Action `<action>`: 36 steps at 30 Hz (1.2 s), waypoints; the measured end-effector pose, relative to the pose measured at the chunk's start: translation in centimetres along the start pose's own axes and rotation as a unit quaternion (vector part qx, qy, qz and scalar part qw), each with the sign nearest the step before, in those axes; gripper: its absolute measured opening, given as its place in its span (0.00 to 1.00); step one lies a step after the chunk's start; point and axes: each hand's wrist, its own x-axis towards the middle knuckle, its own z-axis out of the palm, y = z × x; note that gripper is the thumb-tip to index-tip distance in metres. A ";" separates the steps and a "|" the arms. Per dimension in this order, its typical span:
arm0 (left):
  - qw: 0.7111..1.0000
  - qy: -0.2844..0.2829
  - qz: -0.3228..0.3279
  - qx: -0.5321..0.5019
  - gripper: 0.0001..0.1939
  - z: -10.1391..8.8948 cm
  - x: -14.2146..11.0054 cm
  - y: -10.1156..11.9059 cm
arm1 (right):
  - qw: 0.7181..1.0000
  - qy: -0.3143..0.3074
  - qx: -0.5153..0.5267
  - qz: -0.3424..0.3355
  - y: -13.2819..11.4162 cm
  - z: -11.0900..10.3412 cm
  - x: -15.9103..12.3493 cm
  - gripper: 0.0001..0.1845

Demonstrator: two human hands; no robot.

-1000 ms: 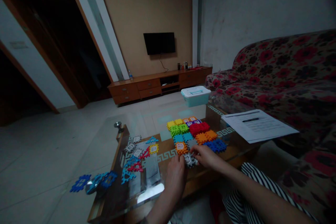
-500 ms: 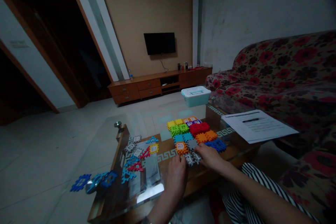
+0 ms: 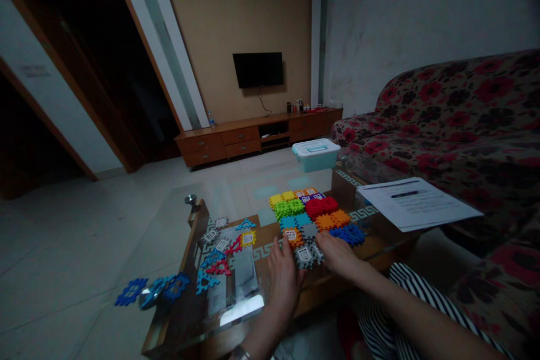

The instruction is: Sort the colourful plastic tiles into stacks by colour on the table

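Though partly masked by fingers, gray tile (image 3: pixel 304 257) between both hands, at the near edge of the colored tile block (image 3: pixel 310 216); right hand (image 3: pixel 337 253) slightly nearer, flattened, curled over the tile's right side; left hand (image 3: pixel 284 275) open, fingers raised just beside it. Any actual grip impossible to tell; long axis unclear, tile nearly square.

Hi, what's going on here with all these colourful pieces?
A person has their left hand and right hand at a grey interlocking plastic tile. It sits at the near edge of a multicoloured patch of tiles on a glass-topped table. More loose tiles lie to the left.
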 end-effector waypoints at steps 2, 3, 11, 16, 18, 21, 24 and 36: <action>0.999 -0.037 -0.007 -0.015 0.42 -0.1 0.2 -0.1 | 1.000 0.005 -0.001 -0.002 0.1 0.2 0.1 0.23; 0.998 -0.051 -0.008 -0.020 0.41 -0.2 0.2 -0.1 | 1.000 0.005 -0.001 -0.003 0.1 0.4 0.2 0.22; 0.995 -0.086 0.019 -0.050 0.37 -1.0 -0.1 0.4 | 1.000 -0.001 0.019 0.002 0.3 0.3 0.3 0.20; 0.997 -0.052 0.016 -0.060 0.36 -1.5 0.0 -0.9 | 0.993 0.054 0.092 -0.047 0.4 -0.2 0.7 0.12; 0.999 -0.008 0.003 -0.049 0.32 -2.4 0.8 -2.6 | 0.985 0.085 0.120 -0.088 -0.4 0.0 1.8 0.09; 0.997 0.069 -0.042 -0.011 0.26 -4.6 2.8 -6.9 | 0.970 0.119 0.132 -0.163 -3.2 0.2 4.9 0.14; 0.985 0.119 -0.123 0.018 0.23 -6.6 5.0 -12.3 | 0.961 0.114 0.112 -0.227 -7.9 -0.1 8.9 0.21; 0.976 0.070 -0.206 -0.012 0.15 -6.8 7.4 -22.8 | 0.970 -0.013 0.052 -0.236 -23.9 -2.3 20.1 0.21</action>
